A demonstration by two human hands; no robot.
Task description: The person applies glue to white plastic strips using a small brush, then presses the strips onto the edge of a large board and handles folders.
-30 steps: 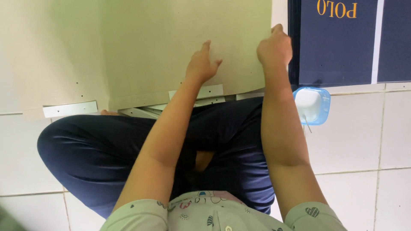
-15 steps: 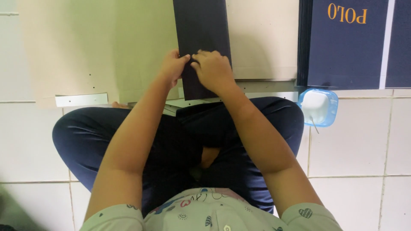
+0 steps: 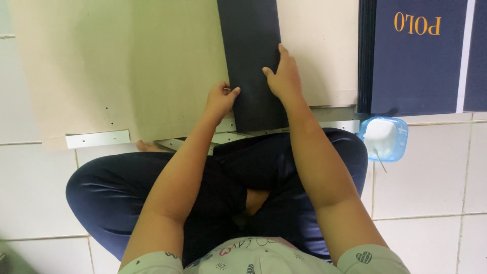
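Seen from the head camera, a person sits cross-legged on a white tiled floor point(image 3: 431, 187) and works on a dark navy strip of card point(image 3: 253, 66) that lies lengthwise over large beige cardboard sheets point(image 3: 127, 71). The strip runs from the top edge of the picture down to the near edge of the sheets, where its lower end slightly overhangs just above the person's knees. The left hand point(image 3: 220, 99) is curled at the strip's left edge near its lower end — fingers bent together with the thumb against them, pinching that edge, though how firmly cannot be told. The right hand point(image 3: 284, 76) lies flat on the strip's right side, fingers together and stretched up along its edge, the palm pressing down rather than closing around anything. Pale grey strips point(image 3: 96, 138) poke out from under the near edge of the beige sheets, one to the left and a few more below the hands. To the right, a stack of dark blue printed covers point(image 3: 416, 66) lies beside the sheets, touching or overlapping their right edge. Just below that stack stands a small light-blue plastic tub point(image 3: 401, 129) with a white lump inside — a thin stick leans out of it onto the tiles.
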